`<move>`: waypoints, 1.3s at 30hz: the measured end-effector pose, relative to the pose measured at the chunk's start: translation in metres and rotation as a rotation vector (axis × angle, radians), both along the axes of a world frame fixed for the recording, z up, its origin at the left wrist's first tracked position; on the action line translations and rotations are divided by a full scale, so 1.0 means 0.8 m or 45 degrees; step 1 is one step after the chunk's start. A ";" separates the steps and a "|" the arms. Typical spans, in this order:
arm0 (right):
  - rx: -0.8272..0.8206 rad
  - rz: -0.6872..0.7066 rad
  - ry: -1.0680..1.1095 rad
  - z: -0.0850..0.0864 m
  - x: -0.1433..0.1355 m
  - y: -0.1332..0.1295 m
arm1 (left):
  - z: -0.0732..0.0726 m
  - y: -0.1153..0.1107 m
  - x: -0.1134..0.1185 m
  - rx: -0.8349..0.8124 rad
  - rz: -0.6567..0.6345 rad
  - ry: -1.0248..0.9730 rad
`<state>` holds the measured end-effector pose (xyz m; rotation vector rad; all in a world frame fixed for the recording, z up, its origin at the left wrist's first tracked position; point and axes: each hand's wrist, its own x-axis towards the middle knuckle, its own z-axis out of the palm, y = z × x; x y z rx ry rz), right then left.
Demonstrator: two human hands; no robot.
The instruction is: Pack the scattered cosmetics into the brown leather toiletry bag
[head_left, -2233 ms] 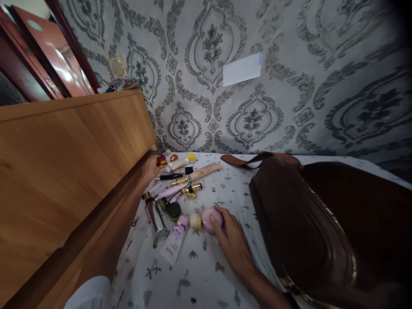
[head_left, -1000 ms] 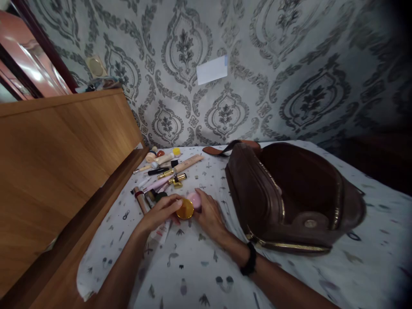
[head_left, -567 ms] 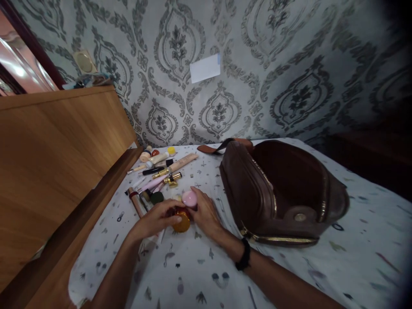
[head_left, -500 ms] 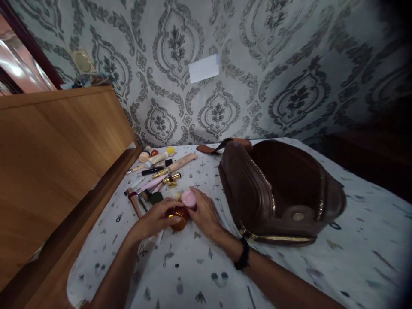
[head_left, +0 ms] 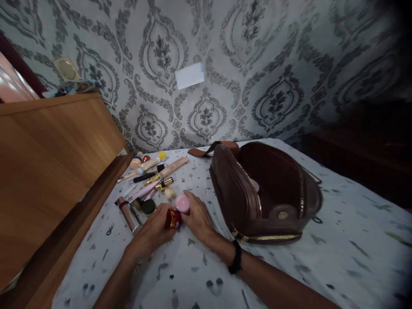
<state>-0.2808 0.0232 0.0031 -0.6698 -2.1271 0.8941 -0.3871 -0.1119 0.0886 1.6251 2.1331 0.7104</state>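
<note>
My left hand (head_left: 154,227) is closed on a small red jar with gold markings (head_left: 173,219), just above the patterned white sheet. Close beside it, my right hand (head_left: 198,219) has its thumb and fingers around a round pink item (head_left: 182,203). A dark green round item (head_left: 148,207) lies just left of my hands, and a small cream-yellow piece (head_left: 169,193) sits beyond them. Lipsticks, brushes and tubes are spread farther back, among them a gold and black lipstick (head_left: 164,183) and a beige tube (head_left: 175,166).
An open brown bag (head_left: 225,193) with gold zippers stands to the right, its strap (head_left: 201,152) behind it. A wooden panel (head_left: 58,171) rises along the left edge. The patterned wall (head_left: 206,116) is at the back.
The view has shifted, moving the scene left in the picture. The red jar has been turned in my left hand, showing its red side. My right hand stays at the pink item.
</note>
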 end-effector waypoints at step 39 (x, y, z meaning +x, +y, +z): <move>-1.130 0.039 0.638 0.055 0.012 -0.002 | -0.039 0.029 0.010 0.705 0.126 0.674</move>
